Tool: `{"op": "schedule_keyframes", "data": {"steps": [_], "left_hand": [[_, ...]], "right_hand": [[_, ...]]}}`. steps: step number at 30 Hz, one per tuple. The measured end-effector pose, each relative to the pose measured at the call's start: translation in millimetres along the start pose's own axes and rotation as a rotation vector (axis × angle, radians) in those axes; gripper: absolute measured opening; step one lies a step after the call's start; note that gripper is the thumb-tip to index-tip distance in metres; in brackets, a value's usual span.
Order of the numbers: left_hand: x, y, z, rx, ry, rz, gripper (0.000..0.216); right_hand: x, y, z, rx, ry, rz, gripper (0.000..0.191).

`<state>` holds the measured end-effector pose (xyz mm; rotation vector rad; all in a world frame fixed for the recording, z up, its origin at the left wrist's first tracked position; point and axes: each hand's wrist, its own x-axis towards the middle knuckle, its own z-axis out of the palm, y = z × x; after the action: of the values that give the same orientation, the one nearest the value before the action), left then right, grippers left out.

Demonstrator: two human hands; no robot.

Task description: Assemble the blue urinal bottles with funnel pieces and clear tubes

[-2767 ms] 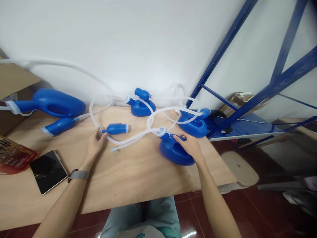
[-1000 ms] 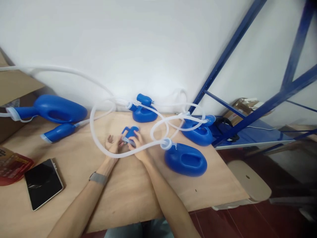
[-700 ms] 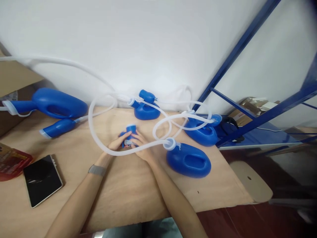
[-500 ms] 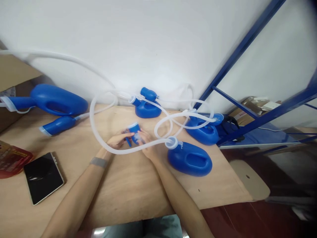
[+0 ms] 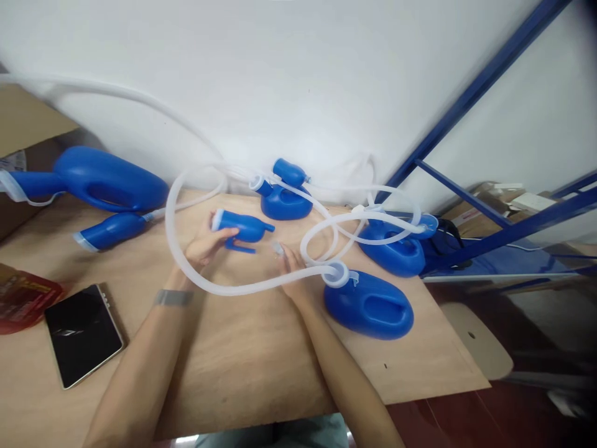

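My left hand (image 5: 205, 244) is closed around a blue funnel-shaped urinal head (image 5: 242, 225) with a white rim, a narrow spout pointing right and a hooked handle below. Just right of the spout, my right hand (image 5: 291, 267) pinches a small translucent connector (image 5: 278, 248), apart from the spout. A clear hose (image 5: 224, 290) loops in front of both hands and runs into the white-rimmed mouth of a blue urinal bottle (image 5: 368, 308) lying on its side at the right.
More blue bottles (image 5: 286, 205) (image 5: 392, 249) and a large one (image 5: 109, 177) line the wooden table (image 5: 242, 361). A second blue head (image 5: 112, 231) lies at left, near a black tablet (image 5: 84, 336) and a red container (image 5: 23, 298). A blue metal frame (image 5: 476, 93) stands at right.
My hands have moved apart. The blue head has turned so its spout points right, and a translucent connector now shows in my right fingers. The camera view has shifted slightly.
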<state>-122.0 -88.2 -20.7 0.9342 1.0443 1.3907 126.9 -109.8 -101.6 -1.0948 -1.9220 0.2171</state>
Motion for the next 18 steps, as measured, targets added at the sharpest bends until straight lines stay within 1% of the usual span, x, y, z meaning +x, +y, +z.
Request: {"op": "schedule_keyframes", "data": {"steps": [1, 3, 6, 9, 11, 15, 18], "left_hand": [[-2, 9, -2, 0.012, 0.016, 0.055, 0.066], [-9, 24, -3, 0.076, 0.003, 0.135, 0.066], [-17, 38, 2, 0.259, -0.042, 0.191, 0.071], [-20, 42, 8, 0.389, -0.086, 0.165, 0.072], [-20, 43, 7, 0.443, -0.1, 0.171, 0.071], [-19, 47, -1, 0.529, -0.081, 0.264, 0.07], [-21, 51, -5, 0.582, -0.066, 0.298, 0.067]], "right_hand": [[0, 0, -1, -0.012, -0.004, 0.011, 0.043], [1, 0, -1, -0.015, -0.022, 0.017, 0.045], [0, 2, 3, -0.012, -0.066, 0.027, 0.047], [-1, 6, 10, -0.029, -0.074, 0.025, 0.048], [-2, 9, 13, -0.042, -0.07, 0.01, 0.049], [-2, 8, 14, -0.045, -0.054, 0.004, 0.05], [-1, 5, 12, -0.04, -0.029, -0.019, 0.05]]}}
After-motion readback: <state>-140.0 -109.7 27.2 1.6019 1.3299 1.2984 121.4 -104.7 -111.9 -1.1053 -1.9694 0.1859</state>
